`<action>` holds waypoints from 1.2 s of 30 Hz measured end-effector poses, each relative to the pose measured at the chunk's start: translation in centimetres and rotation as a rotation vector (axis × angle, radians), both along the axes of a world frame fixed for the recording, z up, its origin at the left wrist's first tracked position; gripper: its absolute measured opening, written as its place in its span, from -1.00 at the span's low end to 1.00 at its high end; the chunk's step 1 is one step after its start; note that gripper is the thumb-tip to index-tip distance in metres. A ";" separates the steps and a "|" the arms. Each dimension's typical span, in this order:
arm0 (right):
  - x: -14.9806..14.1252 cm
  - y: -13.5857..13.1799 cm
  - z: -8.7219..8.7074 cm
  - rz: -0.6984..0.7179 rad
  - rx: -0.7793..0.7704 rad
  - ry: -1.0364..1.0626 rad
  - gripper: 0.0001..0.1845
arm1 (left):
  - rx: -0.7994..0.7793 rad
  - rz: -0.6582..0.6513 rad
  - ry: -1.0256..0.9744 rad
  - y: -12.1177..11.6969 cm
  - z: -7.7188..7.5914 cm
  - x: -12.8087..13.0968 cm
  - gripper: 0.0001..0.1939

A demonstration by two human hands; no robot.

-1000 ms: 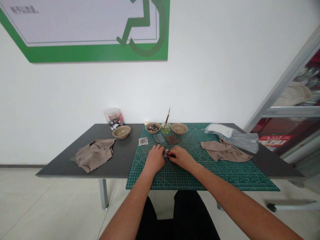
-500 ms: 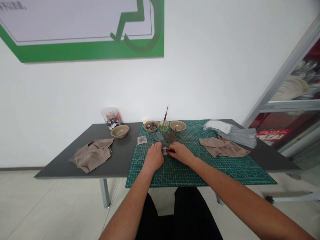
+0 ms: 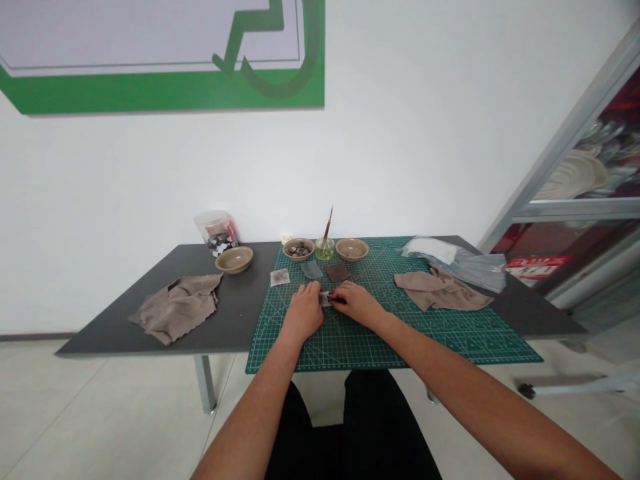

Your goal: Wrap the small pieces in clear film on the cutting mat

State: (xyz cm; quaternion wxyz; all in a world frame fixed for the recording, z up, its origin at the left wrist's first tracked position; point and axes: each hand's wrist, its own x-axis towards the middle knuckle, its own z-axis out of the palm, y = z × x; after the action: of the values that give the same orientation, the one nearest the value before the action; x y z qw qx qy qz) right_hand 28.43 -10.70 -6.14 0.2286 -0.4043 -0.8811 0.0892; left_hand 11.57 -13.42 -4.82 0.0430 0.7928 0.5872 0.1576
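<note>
Left hand (image 3: 306, 313): It is resting on the green mat (image 3: 370, 347), with its fingers touching the left end of a small pale piece (image 3: 325, 299). I cannot tell if its grip is pinching or just pressing.
Right hand (image 3: 356, 301): Its fingers are bending in at the other end of the pale piece, next to a small dark bit (image 3: 339, 301). The fingers are hiding part of it, so I cannot tell if the grip is pinching it.
Small pale piece: It is lying on the mat between the two hands.
Little squares: A white square (image 3: 280, 277), a blue-gray square (image 3: 311, 269) and a brown square (image 3: 338, 271) are lying in a row past the hands.
Bowls: A bowl of dark bits (image 3: 299, 249) and a tan bowl (image 3: 352, 249) are sitting on the mat's far side, with a glass jar (image 3: 325, 249) between them. A thin brush (image 3: 328, 223) is leaning up out of the jar.
Left side: A clear tub (image 3: 216, 233), a wide bowl (image 3: 234, 259) and a crumpled brown cloth (image 3: 180, 307) are sitting on the dark surface (image 3: 240, 320).
Right side: A folded brown cloth (image 3: 440, 291) is lying near a clear plastic bag (image 3: 467, 265).
</note>
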 end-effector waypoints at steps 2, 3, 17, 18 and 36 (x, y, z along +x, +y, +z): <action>-0.5 0.3 0.1 -0.007 0.021 -0.022 -0.90 | -0.003 0.006 0.003 0.0 0.0 0.0 -0.78; -0.9 0.3 0.1 -0.004 0.027 -0.028 -0.90 | -0.005 0.008 0.002 0.0 0.1 0.0 -0.78; -0.7 -1.7 0.3 0.115 0.013 -0.035 -0.90 | -0.005 -0.003 -0.042 0.1 0.0 -0.1 -0.77; -0.9 -1.4 0.3 0.112 0.015 -0.044 -0.90 | -0.014 -0.002 -0.042 0.1 0.0 -0.1 -0.77; -1.8 -0.6 0.3 -0.009 0.051 -0.084 -0.88 | 0.029 -0.028 -0.061 0.4 -0.4 -0.3 -0.78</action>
State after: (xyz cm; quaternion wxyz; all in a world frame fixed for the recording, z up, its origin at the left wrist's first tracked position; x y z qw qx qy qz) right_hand 26.58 -11.28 -5.81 0.2017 -0.4055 -0.8902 0.0488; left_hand 11.30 -13.04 -5.20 0.0516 0.7963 0.5721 0.1894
